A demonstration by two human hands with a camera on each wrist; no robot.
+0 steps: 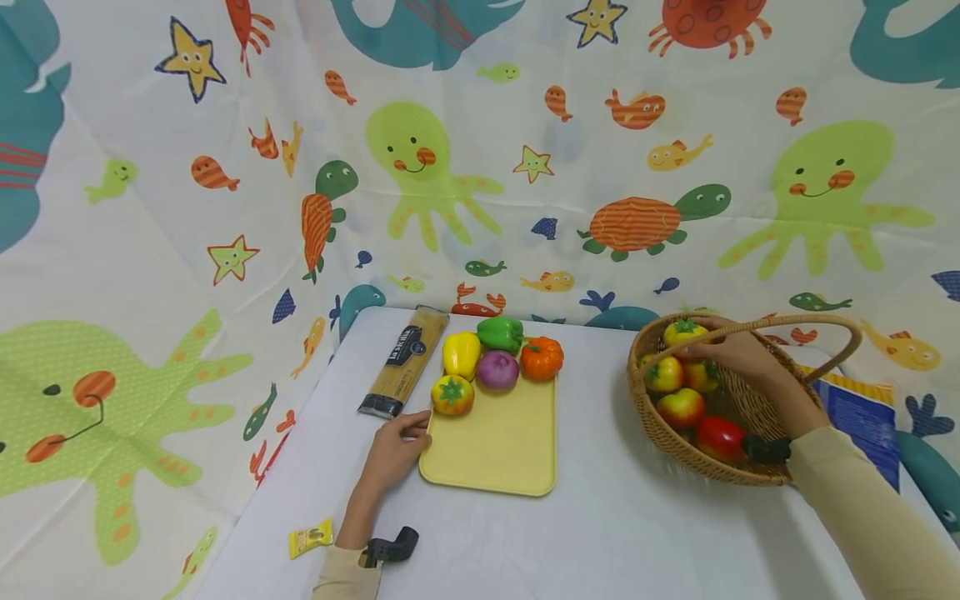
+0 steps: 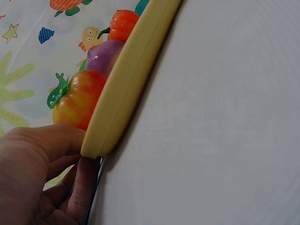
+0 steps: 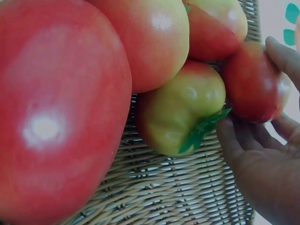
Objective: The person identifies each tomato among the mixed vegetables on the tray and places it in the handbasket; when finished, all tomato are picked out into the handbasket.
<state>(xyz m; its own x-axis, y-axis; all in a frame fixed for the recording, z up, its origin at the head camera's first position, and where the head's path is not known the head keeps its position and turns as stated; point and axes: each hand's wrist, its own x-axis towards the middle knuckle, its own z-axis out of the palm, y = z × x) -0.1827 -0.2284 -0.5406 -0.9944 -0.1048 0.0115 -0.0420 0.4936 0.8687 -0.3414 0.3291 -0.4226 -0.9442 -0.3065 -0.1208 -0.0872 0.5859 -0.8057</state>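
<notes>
My left hand (image 1: 393,450) pinches the left edge of a yellow tray (image 1: 491,450); the left wrist view shows fingers above and below its rim. On the tray's far part lie a yellow pepper (image 1: 461,355), a green pepper (image 1: 500,334), a purple onion (image 1: 497,370), an orange pumpkin (image 1: 542,359) and a red-yellow tomato (image 1: 452,395). My right hand (image 1: 738,354) reaches into a wicker basket (image 1: 645,417), its fingers round a tomato (image 3: 255,82) at the far end. Beside it are several more tomatoes (image 3: 183,110) and a large smooth red one (image 3: 61,112).
A spaghetti pack (image 1: 405,362) lies left of the tray. Nearer the front left is a small yellow packet (image 1: 311,538). A blue bag (image 1: 862,421) stands right of the basket, whose handle (image 1: 832,321) arches over it. A printed sheet (image 1: 570,167) hangs behind the white table (image 1: 585,542).
</notes>
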